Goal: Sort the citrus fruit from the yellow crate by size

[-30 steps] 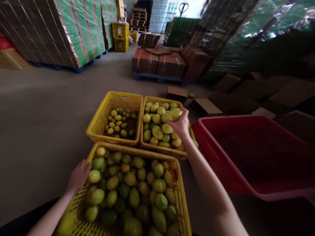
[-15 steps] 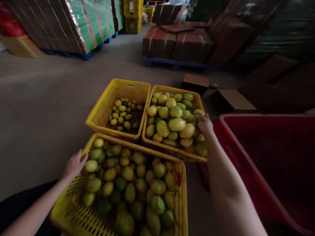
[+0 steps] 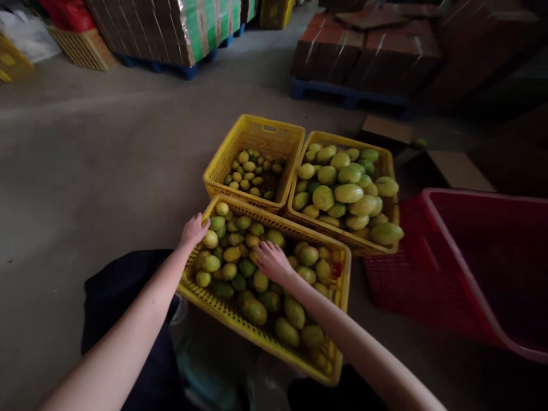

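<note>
My left hand (image 3: 194, 231) is closed over the left rim of the near yellow crate (image 3: 257, 338). Green and yellow lemons (image 3: 254, 311) lie loosely in that crate. Over its middle, my right hand (image 3: 273, 261) reaches down with fingers somewhat apart, the fingertips at a yellowish lemon; no firm hold shows. Behind stand two more yellow crates. The left one (image 3: 209, 177) has smaller lemons scattered on its bottom. In the right one (image 3: 342, 233), larger green-yellow lemons are heaped above the rim, one big lemon (image 3: 386, 233) at its near right corner.
A large red bin (image 3: 454, 245) stands at the right. Cardboard boxes (image 3: 385, 130) lie behind the crates, with a loose lemon (image 3: 419, 143) near them. Stacked cartons rest on a blue pallet (image 3: 349, 96). A wrapped stack (image 3: 141, 28) stands back left.
My right hand has moved from the heaped right crate to the middle of the near crate. A big lemon now shows at the heaped crate's near right corner. My view has shifted left.
</note>
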Demonstrator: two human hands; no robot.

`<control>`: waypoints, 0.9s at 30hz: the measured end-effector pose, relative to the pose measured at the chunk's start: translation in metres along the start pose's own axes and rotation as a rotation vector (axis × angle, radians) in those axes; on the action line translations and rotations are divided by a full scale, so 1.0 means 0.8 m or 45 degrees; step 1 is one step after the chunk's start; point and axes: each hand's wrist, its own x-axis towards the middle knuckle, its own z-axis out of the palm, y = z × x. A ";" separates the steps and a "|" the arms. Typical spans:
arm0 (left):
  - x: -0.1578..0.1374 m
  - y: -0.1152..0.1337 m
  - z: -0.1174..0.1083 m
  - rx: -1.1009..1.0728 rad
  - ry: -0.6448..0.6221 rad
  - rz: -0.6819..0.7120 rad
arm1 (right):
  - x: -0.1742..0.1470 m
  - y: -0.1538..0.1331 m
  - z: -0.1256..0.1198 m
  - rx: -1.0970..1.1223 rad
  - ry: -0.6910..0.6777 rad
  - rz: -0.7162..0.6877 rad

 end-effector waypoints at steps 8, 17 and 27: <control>0.003 -0.002 0.003 -0.131 0.011 0.025 | 0.031 -0.037 0.066 0.427 0.225 0.572; 0.004 -0.006 -0.003 -0.165 0.025 0.095 | -0.082 -0.059 -0.082 1.753 0.478 0.548; -0.068 0.015 0.035 0.096 -0.294 1.225 | -0.154 -0.075 -0.125 2.631 0.794 0.348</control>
